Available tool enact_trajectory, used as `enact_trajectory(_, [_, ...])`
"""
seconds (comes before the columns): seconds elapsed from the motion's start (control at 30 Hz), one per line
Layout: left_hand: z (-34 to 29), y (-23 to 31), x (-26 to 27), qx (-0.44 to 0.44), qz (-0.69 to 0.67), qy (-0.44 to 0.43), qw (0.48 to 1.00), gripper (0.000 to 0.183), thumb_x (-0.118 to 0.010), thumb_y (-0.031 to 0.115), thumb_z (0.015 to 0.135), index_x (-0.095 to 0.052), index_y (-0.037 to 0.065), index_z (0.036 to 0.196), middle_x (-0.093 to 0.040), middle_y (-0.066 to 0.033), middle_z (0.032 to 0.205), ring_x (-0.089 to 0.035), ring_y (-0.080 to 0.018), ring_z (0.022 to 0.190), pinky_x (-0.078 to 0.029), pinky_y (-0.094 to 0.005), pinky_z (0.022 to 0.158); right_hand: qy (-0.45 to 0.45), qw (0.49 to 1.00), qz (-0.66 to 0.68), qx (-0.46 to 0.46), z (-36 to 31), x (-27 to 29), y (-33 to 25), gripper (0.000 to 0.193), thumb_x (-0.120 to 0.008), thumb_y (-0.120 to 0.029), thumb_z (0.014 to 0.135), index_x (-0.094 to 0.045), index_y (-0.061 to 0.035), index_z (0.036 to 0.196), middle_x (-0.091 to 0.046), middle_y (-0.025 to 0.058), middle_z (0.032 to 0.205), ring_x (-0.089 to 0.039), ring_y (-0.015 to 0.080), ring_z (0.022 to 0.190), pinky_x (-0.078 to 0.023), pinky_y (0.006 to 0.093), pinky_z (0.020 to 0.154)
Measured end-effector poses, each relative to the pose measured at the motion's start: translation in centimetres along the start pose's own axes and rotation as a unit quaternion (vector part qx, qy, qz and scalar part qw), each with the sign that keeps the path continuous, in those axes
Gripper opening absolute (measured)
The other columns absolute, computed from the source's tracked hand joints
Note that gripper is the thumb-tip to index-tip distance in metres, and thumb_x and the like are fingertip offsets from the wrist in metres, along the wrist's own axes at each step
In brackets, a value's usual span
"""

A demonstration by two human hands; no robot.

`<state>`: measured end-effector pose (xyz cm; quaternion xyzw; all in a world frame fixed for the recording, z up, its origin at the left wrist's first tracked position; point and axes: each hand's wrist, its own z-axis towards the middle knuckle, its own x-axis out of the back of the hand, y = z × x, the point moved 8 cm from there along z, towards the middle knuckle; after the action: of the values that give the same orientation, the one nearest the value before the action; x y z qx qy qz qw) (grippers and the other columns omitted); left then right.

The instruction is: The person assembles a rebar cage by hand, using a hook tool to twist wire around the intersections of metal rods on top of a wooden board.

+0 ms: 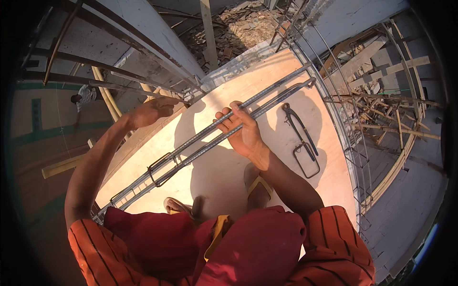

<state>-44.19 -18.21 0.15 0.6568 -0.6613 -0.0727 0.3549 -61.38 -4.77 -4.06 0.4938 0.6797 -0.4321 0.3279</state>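
Observation:
A long, narrow rebar cage (200, 136) of ribbed steel bars runs diagonally over the plywood sheet (214, 176). My right hand (243, 131) is closed around its bars near the middle, palm up, with the thumb over one bar. Square wire stirrups (162, 169) loop around the bars left of that hand. My left hand (153, 112) is raised to the left of the cage, its fingers curled together beside a rusty rod; what they hold, if anything, is hidden. Right of the cage lie dark-handled pincers (300, 128) and a loose bent stirrup (306, 162).
My sandalled feet (260, 188) are on the plywood. Rusty rods (129, 31) slant in at upper left, and upright rebar (343, 114) lines the right edge. Broken rubble (248, 26) and scrap timber (381, 114) lie beyond. Another person (86, 95) is far below at left.

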Motion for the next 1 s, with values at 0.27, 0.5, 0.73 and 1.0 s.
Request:
enact_trajectory(0.27, [-18.8,-6.3,-7.1,0.113,-0.139,0.169,0.969,0.034,-0.06,0.017,0.089,-0.056,0.007,0.121,-0.059,-0.0127,0.12,-0.056,-0.0241,0.111,-0.045,-0.0382,0.094,0.058,0.994,0.088,-0.012,0.7,1.1,0.7,0.013,-0.062,-0.022,0.085,-0.055,-0.0112,0.088,-0.055,0.0055,0.087,-0.054,0.0228,0.091,-0.038,0.0433,0.103])
enact_trajectory(0.5, [-24.4,-8.1,-21.2,0.061,-0.512,0.367,0.775,0.033,-0.059,0.0,0.085,-0.057,0.007,0.117,-0.061,-0.0049,0.105,-0.057,-0.0137,0.097,-0.045,-0.0294,0.088,-0.106,0.989,0.054,-0.083,0.5,0.3,-0.6,0.023,-0.049,-0.019,0.094,-0.057,-0.0048,0.078,-0.059,0.0077,0.084,-0.057,0.0246,0.095,-0.036,0.0446,0.106])
enact_trajectory(0.73, [-23.1,-5.8,-23.6,0.027,-0.593,0.338,0.73,0.032,-0.06,0.002,0.085,-0.058,0.007,0.116,-0.062,-0.0048,0.104,-0.057,-0.0136,0.096,-0.045,-0.0296,0.087,-0.1,0.992,0.046,-0.06,1.3,0.9,-3.2,0.021,-0.051,-0.018,0.092,-0.057,-0.0044,0.077,-0.059,0.0089,0.084,-0.057,0.0242,0.092,-0.036,0.0442,0.105])
enact_trajectory(1.0, [-24.5,-7.6,-21.3,0.037,-0.629,0.233,0.74,0.03,-0.06,0.003,0.085,-0.058,0.006,0.114,-0.062,-0.0046,0.102,-0.057,-0.0136,0.096,-0.046,-0.0299,0.087,0.058,0.997,0.008,-0.047,-0.3,0.6,-0.6,0.011,-0.059,-0.018,0.087,-0.056,-0.008,0.088,-0.057,0.0059,0.087,-0.055,0.0226,0.095,-0.036,0.0439,0.104])
